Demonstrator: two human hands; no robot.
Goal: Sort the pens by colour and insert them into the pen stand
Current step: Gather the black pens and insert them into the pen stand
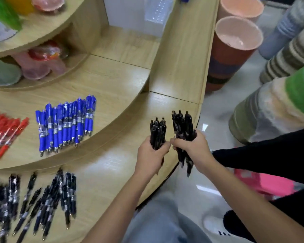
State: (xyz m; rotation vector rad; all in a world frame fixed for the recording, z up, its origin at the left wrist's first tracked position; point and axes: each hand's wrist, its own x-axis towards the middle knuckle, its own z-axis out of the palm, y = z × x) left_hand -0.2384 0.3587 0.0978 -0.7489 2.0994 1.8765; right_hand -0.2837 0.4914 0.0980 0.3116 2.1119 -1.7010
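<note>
Two bare forearms reach up from the bottom edge, above grey trousers (156, 225). The left hand (150, 155) is curled tight round a bundle of black pens (157, 132), which stands upright with its clicker ends up, over the front edge of the wooden counter (112, 172). The right hand (193, 146) is clamped on a second bundle (182, 127) just beside the first. It is also upright, and its tips stick out below the fist, past the counter's rim. The fingertips of the two fists meet or nearly meet; which cannot be told.

Loose black pens (33, 204) lie scattered on the counter's lower tier at the left. On the tier above, blue pens (67, 123) lie side by side in a row, and red pens (3, 135), blurred, lie at the left edge. A clear plastic holder (157, 13) stands far back in a white-walled compartment, well apart from both hands.

Right of the counter, pink buckets (235, 42) stand stacked on the pale floor. A black sleeve (261, 155) of another person comes in from the right, near the right wrist.
</note>
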